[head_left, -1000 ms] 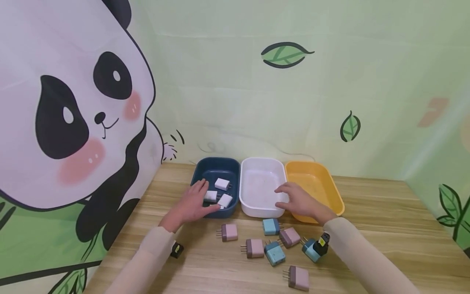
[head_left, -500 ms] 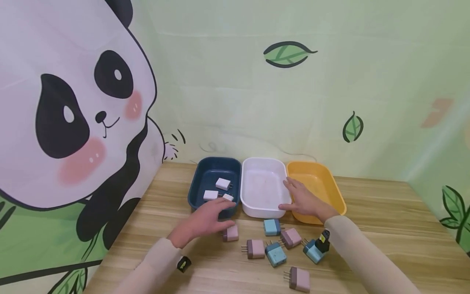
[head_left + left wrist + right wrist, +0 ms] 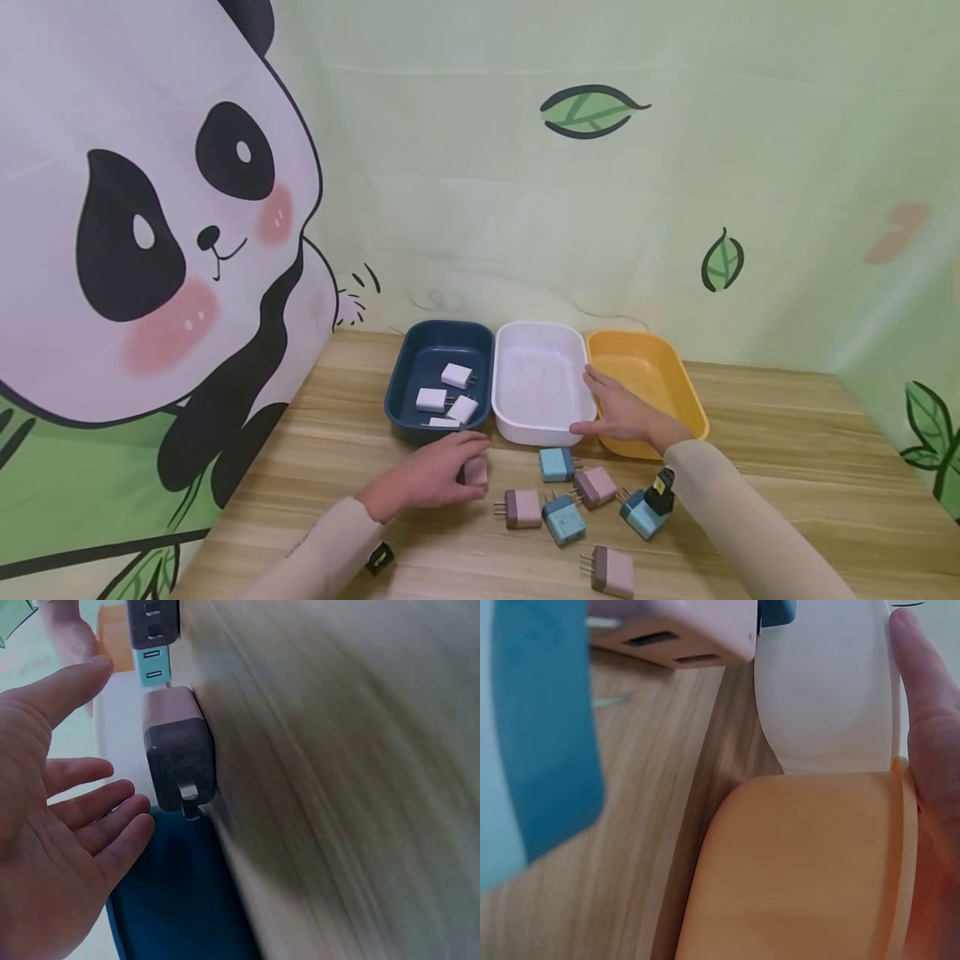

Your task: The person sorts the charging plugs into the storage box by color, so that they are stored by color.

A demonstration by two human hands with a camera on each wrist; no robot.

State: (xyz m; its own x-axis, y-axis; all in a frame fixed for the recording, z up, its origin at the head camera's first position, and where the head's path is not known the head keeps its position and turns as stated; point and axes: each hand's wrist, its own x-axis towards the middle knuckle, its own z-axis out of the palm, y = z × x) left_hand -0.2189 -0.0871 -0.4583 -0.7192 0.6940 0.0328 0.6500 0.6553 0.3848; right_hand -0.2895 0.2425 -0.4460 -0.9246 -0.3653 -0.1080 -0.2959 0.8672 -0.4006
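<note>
My left hand (image 3: 427, 477) hovers at a pink charger plug (image 3: 476, 472) in front of the navy bin (image 3: 397, 392). In the left wrist view, thumb and fingers are spread to one side of that plug's brown prong end, with a gap between. My right hand (image 3: 630, 414) rests with extended fingers at the adjoining rims of the white bin (image 3: 536, 435) and the yellow bin (image 3: 693, 400). Its wrist camera shows the thumb along the rims and nothing gripped. Part of the right hand is out of that view.
White charger plugs (image 3: 431, 400) lie in the navy bin. Before the bins are more pink plugs (image 3: 522, 508) and blue plugs (image 3: 564, 520), several in all. One blue plug (image 3: 641, 514) sits partly behind the right wrist's camera. A printed cloth backdrop (image 3: 465, 183) rises behind the table.
My left hand has come out from over the navy bin, towards me and right, to the nearest pink plug. My right hand has shifted slightly right along the bin rims.
</note>
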